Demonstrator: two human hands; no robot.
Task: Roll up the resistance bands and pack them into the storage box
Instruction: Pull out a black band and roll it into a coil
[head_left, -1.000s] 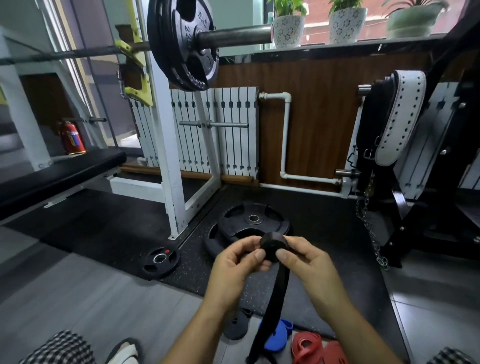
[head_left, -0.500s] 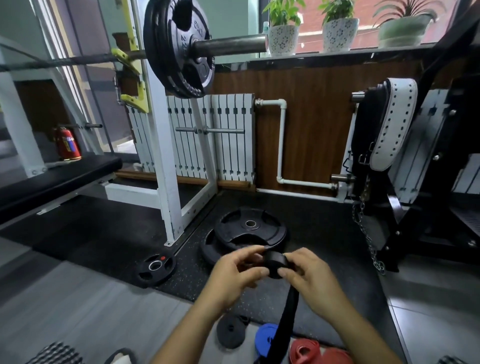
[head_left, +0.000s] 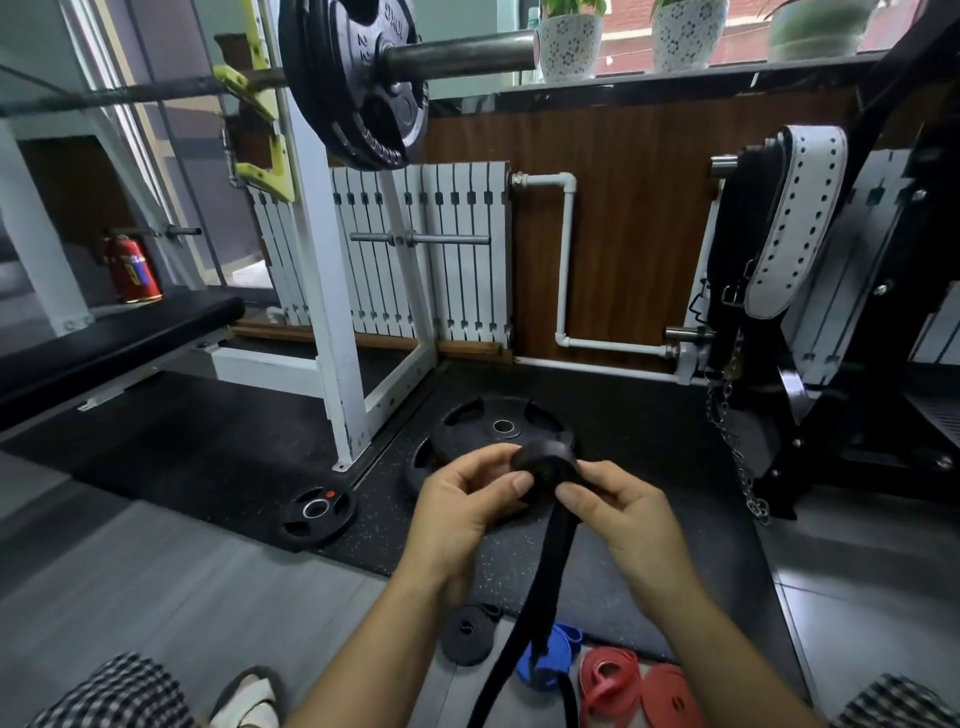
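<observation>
While the left hand (head_left: 467, 512) and right hand (head_left: 618, 512) pinch the half-wound black resistance band (head_left: 545, 467), rolling is midway; next, wind in its hanging tail.

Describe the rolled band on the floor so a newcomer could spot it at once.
Find the near edge of the black rubber mat, below the left hand. There lies a black band wound into a flat disc. The blue band and red bands to its right lie loose.

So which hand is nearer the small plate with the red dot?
Left. The left hand is raised just right of the plate; the right hand is farther right.
</observation>
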